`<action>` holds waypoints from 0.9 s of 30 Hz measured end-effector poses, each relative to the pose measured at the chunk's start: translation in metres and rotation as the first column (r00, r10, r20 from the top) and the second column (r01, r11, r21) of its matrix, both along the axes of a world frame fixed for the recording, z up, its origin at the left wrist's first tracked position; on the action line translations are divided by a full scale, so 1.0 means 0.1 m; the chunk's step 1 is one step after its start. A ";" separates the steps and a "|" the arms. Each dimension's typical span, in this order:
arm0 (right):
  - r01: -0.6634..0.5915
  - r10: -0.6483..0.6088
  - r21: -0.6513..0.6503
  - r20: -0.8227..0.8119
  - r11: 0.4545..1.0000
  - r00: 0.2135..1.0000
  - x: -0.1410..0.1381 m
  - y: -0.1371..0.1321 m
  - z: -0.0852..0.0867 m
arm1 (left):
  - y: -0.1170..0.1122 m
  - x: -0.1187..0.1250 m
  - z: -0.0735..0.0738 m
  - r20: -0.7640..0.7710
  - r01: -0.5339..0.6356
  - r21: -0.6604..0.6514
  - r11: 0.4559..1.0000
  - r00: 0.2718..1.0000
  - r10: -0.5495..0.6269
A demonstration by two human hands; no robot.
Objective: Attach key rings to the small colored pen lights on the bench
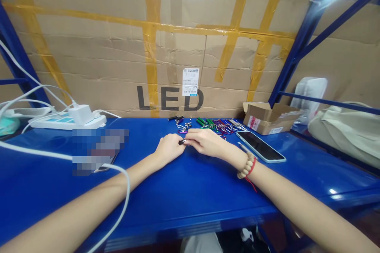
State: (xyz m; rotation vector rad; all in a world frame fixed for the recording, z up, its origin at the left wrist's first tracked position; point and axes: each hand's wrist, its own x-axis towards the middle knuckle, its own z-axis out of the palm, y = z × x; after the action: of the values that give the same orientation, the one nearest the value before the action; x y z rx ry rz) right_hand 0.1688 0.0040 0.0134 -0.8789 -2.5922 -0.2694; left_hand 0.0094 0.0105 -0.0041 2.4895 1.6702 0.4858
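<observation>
My left hand [168, 148] and my right hand [204, 142] meet at the middle of the blue table [190, 189]. Both are closed on a small dark cylindrical piece [182, 142] pinched between their fingertips. A beaded bracelet with a red cord [247, 166] sits on my right wrist. Just beyond the hands lie several small coloured keychain-like items with clips [208, 124], green, red, purple and black.
A phone [261, 146] lies face up to the right of my right hand. An open small cardboard box [268, 118] stands behind it. A white power strip with a charger [69, 119] and cables is at the left. A large taped cardboard sheet marked LED [166, 47] backs the table.
</observation>
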 end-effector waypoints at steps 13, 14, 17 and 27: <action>0.135 -0.167 -0.249 -0.114 0.959 0.979 -0.15 -0.12 -0.09 | -0.07 0.02 -0.04 -0.171 -0.043 0.077 0.996 0.984 0.056; 0.142 -0.188 -0.293 -0.137 0.946 0.972 -0.15 -0.12 -0.09 | -0.07 0.02 -0.03 -0.169 -0.050 0.083 0.995 0.984 0.064; 0.134 -0.212 -0.367 -0.180 0.920 0.961 -0.16 -0.12 -0.07 | -0.07 0.02 0.00 -0.131 -0.066 0.083 0.994 0.988 0.076; 0.152 -0.237 -0.332 -0.233 0.931 0.943 -0.11 -0.06 -0.01 | 0.03 -0.01 -0.01 0.198 -0.112 0.001 0.994 0.974 0.109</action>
State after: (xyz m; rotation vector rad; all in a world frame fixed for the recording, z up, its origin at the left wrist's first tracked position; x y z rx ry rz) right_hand 0.1576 -0.0015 0.0122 -1.1970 -2.3260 0.2023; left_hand 0.0086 0.0132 -0.0048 2.2773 1.7368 0.7308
